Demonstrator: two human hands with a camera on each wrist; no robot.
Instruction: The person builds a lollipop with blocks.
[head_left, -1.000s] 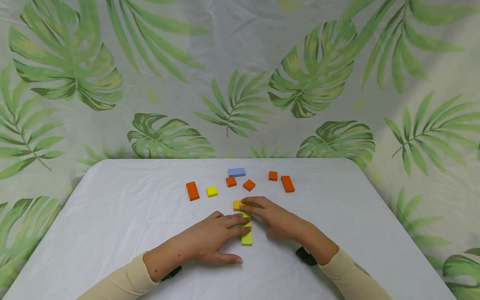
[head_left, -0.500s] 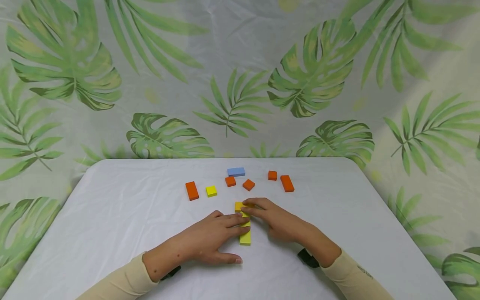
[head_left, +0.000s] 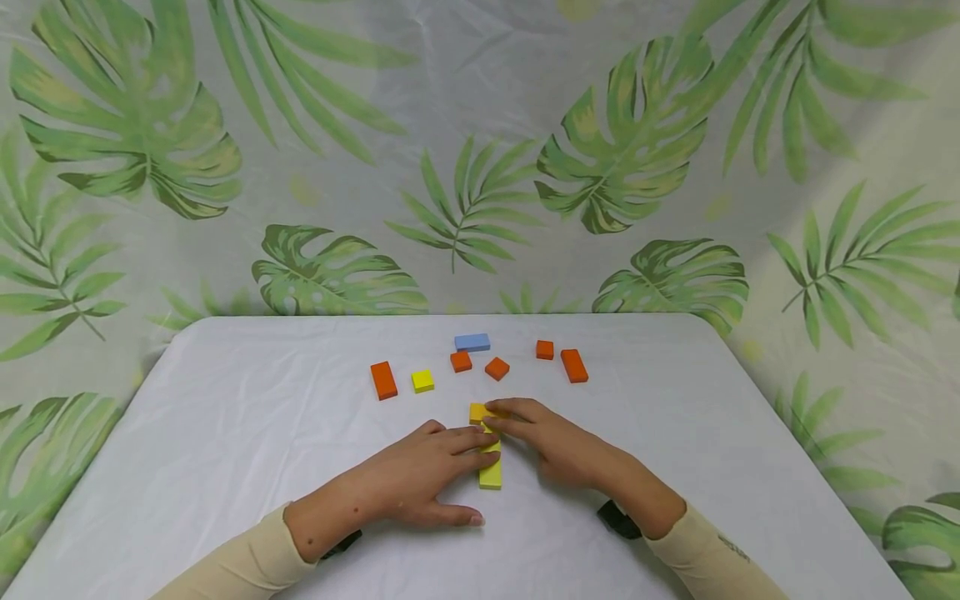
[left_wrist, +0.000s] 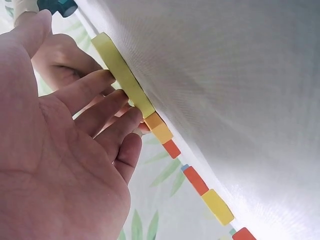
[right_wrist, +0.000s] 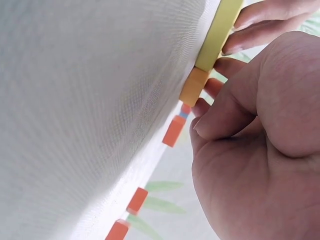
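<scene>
A long yellow block point(head_left: 491, 476) lies on the white-covered table, its length running away from the person. Against its far end sits an orange-yellow block point(head_left: 477, 413), partly covered by fingers. My left hand point(head_left: 420, 475) rests extended fingertips on the long block, its thumb held apart near the cloth. The right hand point(head_left: 558, 437) reaches in from the right, with two outstretched fingers touching the orange-yellow block. In the right wrist view, the right thumb point(right_wrist: 220, 122) is beside that block; whether it touches is unclear.
Behind the hands lie a yellow square block point(head_left: 423, 382), a blue block point(head_left: 472, 342), two long red-orange blocks, one at left point(head_left: 384, 381) and one at right point(head_left: 574, 366), and several small red-orange blocks, including a tilted one point(head_left: 497, 368). A leaf-print curtain point(head_left: 480, 167) hangs behind the table.
The orange-yellow block has shifted slightly right relative to the long yellow block, with the right fingers on it. Over the last half second the hands have barely moved.
</scene>
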